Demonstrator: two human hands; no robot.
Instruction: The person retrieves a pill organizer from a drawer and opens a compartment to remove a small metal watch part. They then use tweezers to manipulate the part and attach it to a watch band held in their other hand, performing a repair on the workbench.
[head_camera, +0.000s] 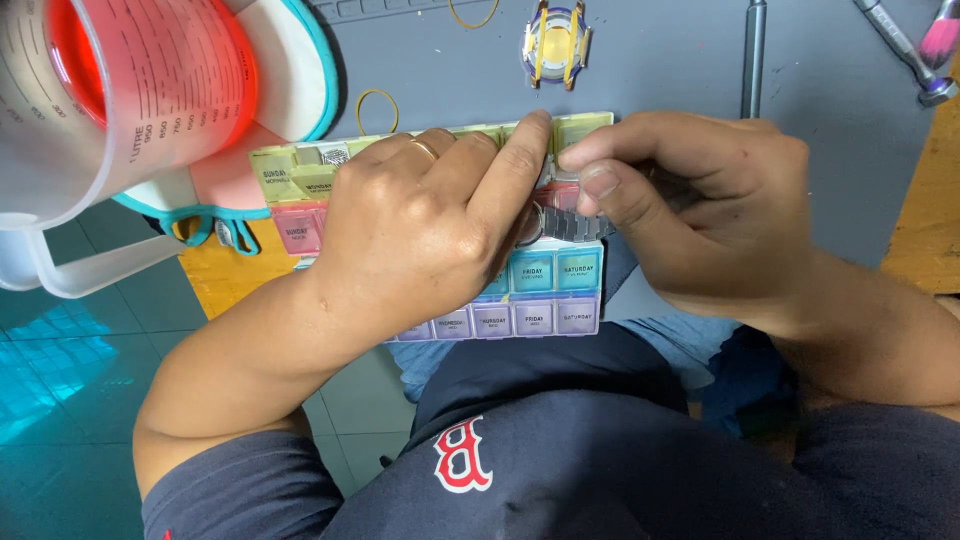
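Left hand (420, 225) pinched on metal watch band (570, 225), index fingertip pressed at its top | right hand (700, 210) closed, gripping band's other end | band held over pill organiser (545, 290) at bench's near edge | progress: band in hand, watch case mostly hidden, remainder unclear | measuring jug (110, 90) at far-left corner

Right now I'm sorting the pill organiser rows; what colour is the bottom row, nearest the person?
Purple, translucent lids on the compartmented plastic pill organiser; head view shows it best.
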